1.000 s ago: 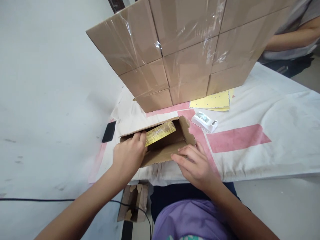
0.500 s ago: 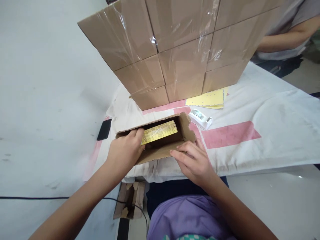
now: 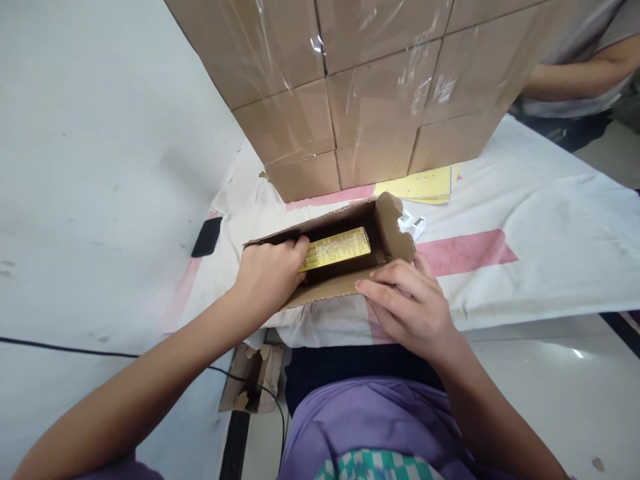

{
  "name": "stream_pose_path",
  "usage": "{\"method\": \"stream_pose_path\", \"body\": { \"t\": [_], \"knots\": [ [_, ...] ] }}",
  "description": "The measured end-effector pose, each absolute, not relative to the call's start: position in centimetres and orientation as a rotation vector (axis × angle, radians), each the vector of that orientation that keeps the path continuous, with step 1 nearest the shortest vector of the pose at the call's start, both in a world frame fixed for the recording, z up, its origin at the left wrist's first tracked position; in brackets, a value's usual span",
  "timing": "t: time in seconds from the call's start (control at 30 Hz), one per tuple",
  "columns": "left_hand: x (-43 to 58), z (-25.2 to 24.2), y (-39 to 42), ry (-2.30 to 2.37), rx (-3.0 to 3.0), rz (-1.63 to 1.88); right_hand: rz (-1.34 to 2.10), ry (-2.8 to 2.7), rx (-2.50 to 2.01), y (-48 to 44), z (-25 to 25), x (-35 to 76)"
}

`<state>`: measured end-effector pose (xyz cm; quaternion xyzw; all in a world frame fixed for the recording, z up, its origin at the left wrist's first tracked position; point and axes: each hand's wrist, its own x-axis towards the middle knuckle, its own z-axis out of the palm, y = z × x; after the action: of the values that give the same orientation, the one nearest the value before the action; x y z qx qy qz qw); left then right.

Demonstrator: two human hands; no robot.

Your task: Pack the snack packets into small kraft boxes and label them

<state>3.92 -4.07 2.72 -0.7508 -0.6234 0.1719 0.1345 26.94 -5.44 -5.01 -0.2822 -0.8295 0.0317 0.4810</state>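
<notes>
A small open cardboard box [image 3: 387, 230] lies on the white and pink cloth [image 3: 525, 220] at the table's near edge. Inside it sits a yellow printed packet [image 3: 337, 248]. My left hand [image 3: 270, 273] reaches into the box's left end, fingers curled on the left end of the packet. My right hand [image 3: 410, 307] rests on the box's near right flap, fingers bent and pressing the cardboard.
A tall stack of taped cardboard boxes [image 3: 370, 87] stands just behind. Yellow paper sheets [image 3: 425, 185] and a white tape dispenser [image 3: 413, 223] lie beside it. A black phone [image 3: 206, 237] lies at the left. Another person's arm [image 3: 580, 73] shows at the far right.
The small box and both hands have shifted a little right and away from me. The box's right flap now hides most of the tape dispenser. The view has tipped down.
</notes>
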Motion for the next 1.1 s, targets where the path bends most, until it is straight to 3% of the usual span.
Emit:
{"method": "stream_pose_path", "body": {
  "t": [0.47,0.6,0.8,0.93,1.1],
  "knots": [
    [5.2,4.1,-6.6,-1.799,-2.375,0.329,0.015,-1.821,-0.829,-8.2,-4.8,27.7],
    [4.0,4.3,-6.9,-1.841,-2.735,-0.123,0.138,-1.727,-0.865,-8.5,-5.6,27.6],
    [5.0,1.5,-5.1,-1.824,-3.214,-1.299,0.533,-1.591,-0.786,-6.6,-7.6,27.2],
    [6.0,0.4,-4.5,-1.841,-3.143,-1.379,0.58,-1.651,-0.858,-5.9,-8.6,27.5],
    [2.8,2.4,-6.5,-1.692,-2.859,-1.479,0.578,-1.55,-0.919,-6.2,-7.9,26.7]
  ]
}}
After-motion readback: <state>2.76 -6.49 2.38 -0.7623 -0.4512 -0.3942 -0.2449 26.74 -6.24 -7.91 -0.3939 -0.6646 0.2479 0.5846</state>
